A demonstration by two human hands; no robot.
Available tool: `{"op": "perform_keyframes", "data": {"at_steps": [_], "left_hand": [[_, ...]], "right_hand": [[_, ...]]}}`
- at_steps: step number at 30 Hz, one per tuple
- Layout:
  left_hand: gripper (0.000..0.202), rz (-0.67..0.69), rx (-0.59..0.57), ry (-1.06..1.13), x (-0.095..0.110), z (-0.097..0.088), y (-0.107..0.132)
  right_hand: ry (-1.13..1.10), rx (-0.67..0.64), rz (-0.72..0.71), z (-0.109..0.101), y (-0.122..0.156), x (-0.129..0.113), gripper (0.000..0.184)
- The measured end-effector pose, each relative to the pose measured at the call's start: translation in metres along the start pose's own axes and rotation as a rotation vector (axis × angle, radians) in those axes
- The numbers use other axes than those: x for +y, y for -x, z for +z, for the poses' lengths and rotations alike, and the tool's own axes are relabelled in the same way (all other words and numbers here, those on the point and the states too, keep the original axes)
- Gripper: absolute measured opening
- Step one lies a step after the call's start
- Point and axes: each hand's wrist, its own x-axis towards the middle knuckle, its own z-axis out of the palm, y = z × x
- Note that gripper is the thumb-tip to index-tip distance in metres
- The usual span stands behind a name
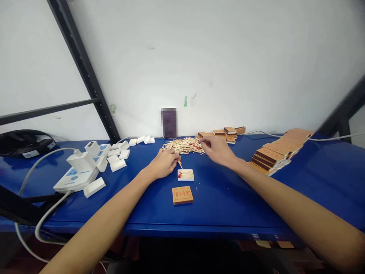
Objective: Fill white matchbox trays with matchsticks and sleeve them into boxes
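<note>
My left hand (164,163) is closed around a few matchsticks (180,164), which poke out by the thumb. Just in front of it lies a white matchbox tray (186,175), partly filled with red-tipped matches. My right hand (216,149) reaches to the right edge of a loose heap of matches (182,145), its thumb and fingers pinched together. Whatever those fingertips may hold is too small to make out. Nearer the table's front edge rests an orange matchbox sleeve (182,195), lying flat.
White empty trays (115,158) are scattered at left beside a power strip (76,177) with chargers and cables. Orange matchboxes (225,133) lie behind my right hand, and a stack of matchboxes (270,154) leans at right. A dark upright phone-like slab (169,123) stands against the wall.
</note>
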Motion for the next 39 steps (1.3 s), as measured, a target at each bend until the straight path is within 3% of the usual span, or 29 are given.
{"op": "perform_keyframes", "data": {"at_steps": [3, 7, 10, 14, 18, 27, 32, 35, 39], "left_hand": [[0.026, 0.003, 0.001, -0.002, 0.001, -0.003, 0.002], [0.025, 0.005, 0.007, 0.015, 0.004, -0.006, 0.004], [0.028, 0.013, 0.025, 0.035, 0.005, -0.006, 0.002], [0.026, 0.058, 0.047, 0.063, 0.003, -0.005, 0.0], [0.019, 0.071, 0.051, 0.069, 0.0, -0.003, -0.001], [0.019, 0.078, 0.074, 0.21, -0.008, 0.004, -0.002], [0.018, 0.065, 0.149, 0.294, -0.006, 0.002, -0.001], [0.025, 0.052, 0.208, 0.225, -0.008, -0.005, 0.005], [0.019, 0.033, 0.129, 0.059, -0.013, -0.013, 0.015]], "right_hand": [[-0.011, -0.001, -0.019, 0.001, 0.003, -0.001, 0.026], [-0.068, -0.153, -0.225, 0.018, 0.012, -0.007, 0.03], [-0.132, -0.258, -0.368, 0.034, 0.016, -0.011, 0.043], [-0.239, -0.287, -0.437, 0.046, 0.015, -0.016, 0.059], [-0.282, -0.326, -0.415, 0.045, 0.013, -0.017, 0.063], [-0.309, -0.252, -0.287, 0.047, 0.014, -0.016, 0.03], [-0.26, -0.175, -0.258, 0.043, 0.013, -0.018, 0.025], [-0.23, -0.132, -0.252, 0.04, 0.013, -0.017, 0.023], [-0.267, -0.181, -0.269, 0.039, 0.017, -0.016, 0.021]]}}
